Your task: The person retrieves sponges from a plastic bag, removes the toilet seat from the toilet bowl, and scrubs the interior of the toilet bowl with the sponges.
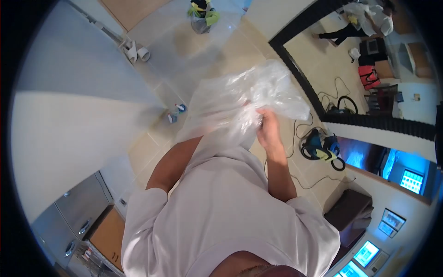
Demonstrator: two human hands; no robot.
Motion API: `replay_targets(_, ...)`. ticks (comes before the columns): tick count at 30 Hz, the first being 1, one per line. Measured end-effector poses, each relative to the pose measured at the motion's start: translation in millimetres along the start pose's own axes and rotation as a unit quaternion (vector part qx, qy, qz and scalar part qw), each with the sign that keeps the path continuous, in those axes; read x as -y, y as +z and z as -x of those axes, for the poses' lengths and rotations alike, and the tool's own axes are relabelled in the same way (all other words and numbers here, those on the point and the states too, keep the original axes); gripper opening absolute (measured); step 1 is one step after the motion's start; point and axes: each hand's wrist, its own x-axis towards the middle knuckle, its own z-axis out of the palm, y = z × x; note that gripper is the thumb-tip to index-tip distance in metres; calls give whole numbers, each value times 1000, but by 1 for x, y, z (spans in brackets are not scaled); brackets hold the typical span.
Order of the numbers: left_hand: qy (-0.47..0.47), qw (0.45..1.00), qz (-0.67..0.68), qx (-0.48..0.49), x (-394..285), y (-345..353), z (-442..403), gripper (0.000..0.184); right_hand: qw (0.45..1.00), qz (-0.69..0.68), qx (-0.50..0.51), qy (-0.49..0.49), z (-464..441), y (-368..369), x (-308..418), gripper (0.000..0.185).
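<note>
A large, crumpled clear plastic bag (240, 99) is spread out in front of my body, above the tiled floor. My right hand (267, 127) pinches its gathered plastic near the middle, fingers closed on it. On the other side, my left forearm (173, 161) runs in under the bag. Only a faint skin tone shows through the plastic there, so my left fingers are hidden. Folds of the bag reach down over the front of my light shirt (230, 194).
Two spray bottles (172, 117) stand on the floor to the left, and white slippers (137, 51) lie beyond. A vacuum cleaner (318, 145) with a trailing cord is at right, below a dark-framed mirror (300, 69). Ahead sits a bag with green and yellow items (201, 21).
</note>
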Motion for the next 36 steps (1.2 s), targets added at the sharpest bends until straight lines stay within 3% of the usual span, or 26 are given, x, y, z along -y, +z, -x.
replay_targets(4,-27,999,-22,-7,41,-25,-60,60,999,53,6,5,-97,12,3,38)
replay_targets(6,-40,998,-37,-15,62,-44,-91,61,984,176,6,-1,-150,42,34,35)
replay_targets(7,-46,998,-43,-21,71,-52,-106,61,935,351,29,-37,-177,39,44,37)
replay_targets(9,-65,995,-55,-46,88,-74,-136,62,876,463,59,-121,-224,44,79,38)
replay_targets(12,-110,988,-72,-82,113,-108,-179,62,979,180,41,-81,-306,40,114,39)
replay_targets(14,-137,983,-78,-97,133,-134,-213,62,996,4,55,-69,-339,58,165,49)
replay_targets(15,-107,983,-71,-129,143,-155,-232,67,992,-53,75,-85,-355,62,183,54)
replay_targets(17,-82,983,-56,-157,155,-184,-263,71,995,-44,19,-93,-382,63,211,58)
replay_targets(19,-176,982,-49,-42,177,-206,-302,75,994,-37,-12,-101,-420,60,232,58)
replay_targets(23,-256,965,57,-10,229,-238,-367,79,987,-42,10,-152,-483,67,266,59)
replay_targets(25,-327,921,156,143,260,-261,-412,85,982,-25,17,-185,-508,86,288,61)
replay_targets(26,-322,920,165,149,270,-272,-435,85,983,-18,9,-184,-521,89,298,61)
replay_targets(28,-290,927,39,233,283,-290,-476,91,972,71,33,-220,-536,90,317,62)
replay_targets(32,-220,939,26,263,312,-303,-537,99,975,-59,116,-179,-576,97,351,62)
replay_targets(36,-215,925,70,304,343,-309,-599,98,972,-122,78,-187,-621,109,368,61)
